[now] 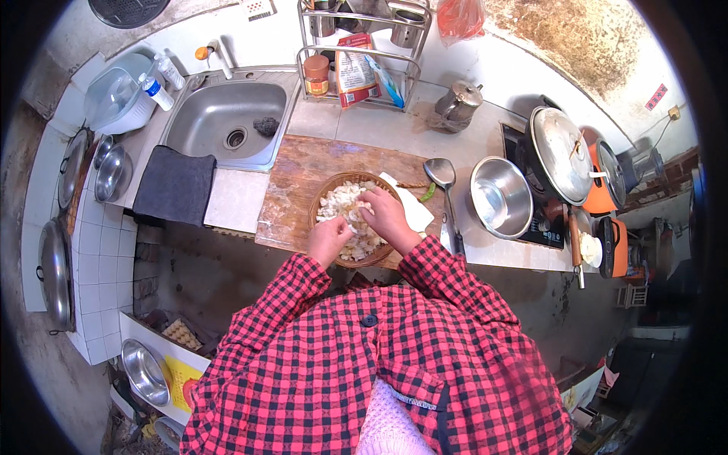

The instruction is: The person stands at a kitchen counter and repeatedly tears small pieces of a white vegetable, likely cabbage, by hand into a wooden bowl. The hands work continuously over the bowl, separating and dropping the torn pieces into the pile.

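Observation:
A round wicker basket [314,209] full of small white and pale yellow pieces, probably cauliflower [341,196], rests on a worn wooden board at the counter's front. My left hand [331,239] is over the basket's lower left part, its thumb and fingertips pinched around a small pale piece. Over the right side is my right hand [384,213], fingers bent at the pale pieces; whether it grips one cannot be made out. Right of the basket, a white cutting board or sheet [418,210] lies beside a green chili pepper [428,192] and a metal spatula [441,170].
A steel sink [187,122] with a dark scrubber and a dark cloth [173,185] are at left. On the right stand a steel bowl [501,222] and a lidded wok [563,153] on a cooktop. A metal rack [358,54] and a metal kettle [459,105] stand behind.

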{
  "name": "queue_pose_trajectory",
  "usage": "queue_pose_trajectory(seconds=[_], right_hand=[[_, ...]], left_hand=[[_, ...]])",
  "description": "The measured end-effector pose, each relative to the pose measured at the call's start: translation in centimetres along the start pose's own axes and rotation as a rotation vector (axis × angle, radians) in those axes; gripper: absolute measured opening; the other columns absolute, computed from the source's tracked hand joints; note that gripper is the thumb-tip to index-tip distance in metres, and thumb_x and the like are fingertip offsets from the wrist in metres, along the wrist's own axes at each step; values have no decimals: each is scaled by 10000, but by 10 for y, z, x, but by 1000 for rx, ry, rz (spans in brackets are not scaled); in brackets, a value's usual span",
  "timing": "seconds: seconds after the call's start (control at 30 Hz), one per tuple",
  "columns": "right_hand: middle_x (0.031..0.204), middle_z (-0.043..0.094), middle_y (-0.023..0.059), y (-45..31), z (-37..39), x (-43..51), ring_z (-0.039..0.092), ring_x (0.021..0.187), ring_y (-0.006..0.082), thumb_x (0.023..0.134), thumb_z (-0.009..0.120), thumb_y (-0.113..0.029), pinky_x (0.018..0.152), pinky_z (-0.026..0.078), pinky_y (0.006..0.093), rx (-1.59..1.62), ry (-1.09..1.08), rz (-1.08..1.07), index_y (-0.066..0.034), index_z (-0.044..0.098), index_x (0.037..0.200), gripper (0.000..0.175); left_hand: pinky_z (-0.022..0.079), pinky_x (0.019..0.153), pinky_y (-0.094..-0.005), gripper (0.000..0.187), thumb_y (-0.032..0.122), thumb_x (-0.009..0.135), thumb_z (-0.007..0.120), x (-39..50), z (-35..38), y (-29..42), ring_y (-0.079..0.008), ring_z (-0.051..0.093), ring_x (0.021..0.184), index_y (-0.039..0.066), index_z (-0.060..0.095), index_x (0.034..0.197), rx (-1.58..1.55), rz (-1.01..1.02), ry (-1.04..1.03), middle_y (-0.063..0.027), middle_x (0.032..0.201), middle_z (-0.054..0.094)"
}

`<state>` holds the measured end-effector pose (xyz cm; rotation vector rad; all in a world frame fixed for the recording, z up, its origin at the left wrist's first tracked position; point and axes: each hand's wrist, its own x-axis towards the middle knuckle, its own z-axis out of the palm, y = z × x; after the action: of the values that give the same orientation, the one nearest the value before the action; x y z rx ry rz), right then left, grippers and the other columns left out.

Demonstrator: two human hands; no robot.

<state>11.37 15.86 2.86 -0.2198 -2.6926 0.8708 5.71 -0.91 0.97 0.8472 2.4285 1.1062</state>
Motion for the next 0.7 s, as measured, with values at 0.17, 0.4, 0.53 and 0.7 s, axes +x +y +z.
queue_pose_trajectory(seconds=[0.17, 0.4, 0.53, 0.7], right_hand=[[856, 587, 73, -6, 17, 19, 547, 898, 272, 749, 619, -123, 747, 480, 381, -149, -110, -165, -99, 655, 829, 91], [739, 627, 114, 0, 10, 7, 606, 730, 255, 734, 648, -140, 666, 487, 358, 249, -90, 103, -38, 645, 816, 131], [741, 646, 118, -1, 5, 1, 637, 673, 212, 765, 649, -119, 623, 495, 304, 375, -113, 243, -13, 620, 842, 135], [744, 636, 110, 12, 1, 0, 632, 708, 254, 755, 630, -85, 636, 497, 336, 192, 11, 105, -24, 637, 863, 124]], left_hand=[[480, 624, -406, 211, 235, 751, 666, 0, -2, 2, -323, 619, 678, 32, 616, 775, 115, 52, 35, -160, 745, 627], [503, 617, -321, 264, 214, 796, 704, 8, 7, -6, -198, 641, 684, 28, 602, 952, -207, -52, 141, -110, 778, 647], [484, 576, -246, 256, 197, 820, 684, 19, 19, -10, -91, 602, 634, 18, 588, 976, -490, -79, 115, -59, 739, 639], [483, 561, -317, 132, 142, 768, 673, 21, 16, -7, -166, 617, 594, 72, 651, 878, -295, -83, 51, -89, 671, 634]])
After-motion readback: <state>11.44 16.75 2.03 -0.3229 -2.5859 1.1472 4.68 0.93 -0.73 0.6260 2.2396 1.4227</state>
